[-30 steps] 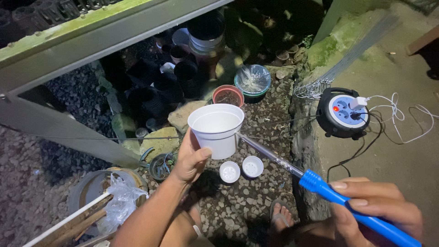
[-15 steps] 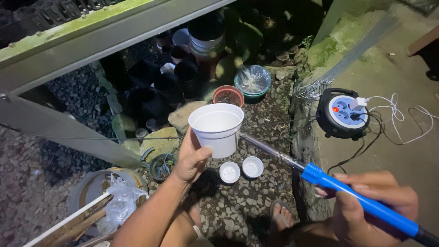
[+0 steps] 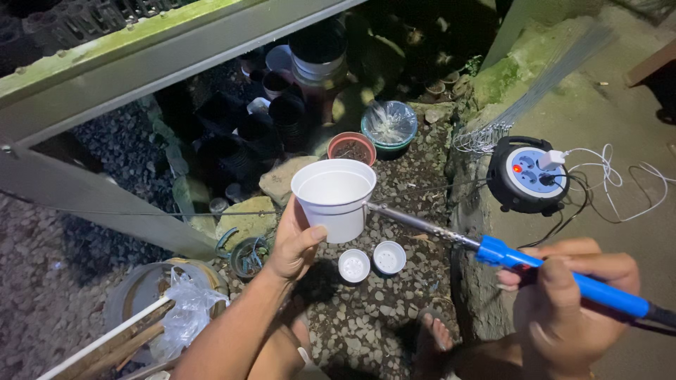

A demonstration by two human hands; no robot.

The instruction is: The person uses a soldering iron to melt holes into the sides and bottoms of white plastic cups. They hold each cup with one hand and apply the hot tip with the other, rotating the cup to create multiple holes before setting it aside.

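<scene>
**A:** Head view. What does each hand hold, and where is the pot?

**B:** The left hand (image 3: 296, 243) is clamped on a white plastic pot (image 3: 334, 197), thumb on the side wall and fingers behind, holding it in the air above the gravel ground (image 3: 394, 317). The right hand (image 3: 574, 302) is closed around the blue handle of a soldering iron (image 3: 493, 246), whose metal tip touches the pot's side wall just below the rim.

**A:** How will the pot handle?

**B:** It looks light and thin-walled, likely to flex under a squeeze and smooth enough to slip. A hold low on the wall, opposite the tip, seems soundest (the shaft is probably hot, so fingers belong well away from it). The iron itself is stiff; only the blue grip is fit to take.

**A:** What lies around, and what obstructs?

**B:** Two small white perforated caps (image 3: 371, 262) lie on the gravel just below the pot. A terracotta pot (image 3: 352, 146) and a teal bowl lined with plastic (image 3: 389, 123) stand beyond, with stacked black pots (image 3: 282, 123) under a slanting frame. A round cord reel (image 3: 529, 176) with a white cable sits on the concrete ledge, near the right hand; the iron's cord may snag there. A bare foot (image 3: 431, 341) rests close beneath the work.
</scene>
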